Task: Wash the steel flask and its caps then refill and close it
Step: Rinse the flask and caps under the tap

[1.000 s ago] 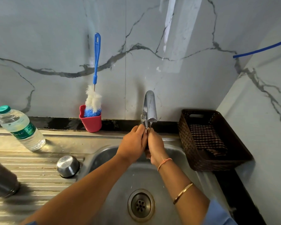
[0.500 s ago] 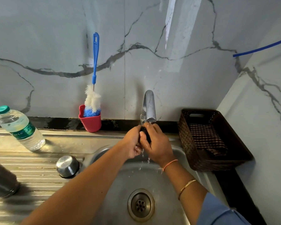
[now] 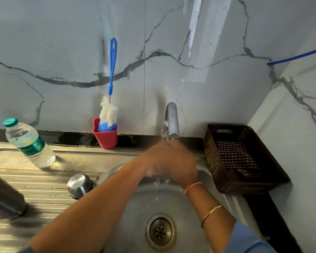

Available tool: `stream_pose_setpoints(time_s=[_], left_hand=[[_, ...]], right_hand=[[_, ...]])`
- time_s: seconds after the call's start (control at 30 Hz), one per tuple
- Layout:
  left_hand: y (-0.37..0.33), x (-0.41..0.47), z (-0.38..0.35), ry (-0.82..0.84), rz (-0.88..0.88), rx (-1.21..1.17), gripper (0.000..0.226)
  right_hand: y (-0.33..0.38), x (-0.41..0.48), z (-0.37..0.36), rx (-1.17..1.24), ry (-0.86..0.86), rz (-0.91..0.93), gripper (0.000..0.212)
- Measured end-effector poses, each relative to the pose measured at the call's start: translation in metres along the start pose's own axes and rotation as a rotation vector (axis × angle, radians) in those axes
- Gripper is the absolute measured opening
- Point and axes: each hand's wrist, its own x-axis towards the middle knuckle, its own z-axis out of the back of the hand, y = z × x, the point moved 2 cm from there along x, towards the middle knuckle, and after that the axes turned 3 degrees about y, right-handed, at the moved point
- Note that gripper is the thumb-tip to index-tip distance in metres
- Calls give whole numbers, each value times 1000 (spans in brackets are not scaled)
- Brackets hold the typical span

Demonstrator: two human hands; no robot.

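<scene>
Both hands meet under the running tap (image 3: 171,119), over the sink basin (image 3: 135,207). My right hand (image 3: 181,161) lies curled on top. Beneath it my left hand (image 3: 150,162) is partly covered. Whatever they hold is hidden now, though a small dark cap showed between the fingers a moment ago. Water drips from them into the basin. The dark steel flask (image 3: 4,198) lies at the left edge on the ribbed drainboard. A steel cup cap (image 3: 79,185) stands upside down by the basin's left rim.
A plastic water bottle (image 3: 29,145) with a green cap stands on the drainboard at the back left. A blue bottle brush (image 3: 109,112) stands in a red holder (image 3: 106,139) against the wall. A brown basket (image 3: 213,161) holding a checked cloth (image 3: 235,156) sits right of the sink.
My right hand has rolled over the top of my left hand and now covers the dark cap. More water runs off the hands. The flask and steel cap have not moved.
</scene>
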Motion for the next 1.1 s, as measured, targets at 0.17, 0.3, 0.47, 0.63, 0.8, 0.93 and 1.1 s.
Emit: stream_pose_setpoints(time_s=[0.17,0.3,0.47,0.63,0.8,0.93,1.1], left_hand=[[6,-1,4,-434,-591,507,40],[17,1,17,-459,-880,842,27],[1,1,7,-260,-349,316,39],[-1,-4,5,-43,-52,224,52],[13,-5,10,-438,-739,669,35],[7,2,4,-213,-328,204,40],[-2,-4,10,62,127,55,53]], right_hand=[[14,16,-6,551,224,-884,40],[16,17,1,728,526,-1255,56],[14,6,-12,272,67,-670,38],[0,-4,-7,-63,20,-131,35],[17,12,-4,703,395,-1170,52],[13,7,-1,88,119,-580,47],[-6,0,2,-356,26,191,43]])
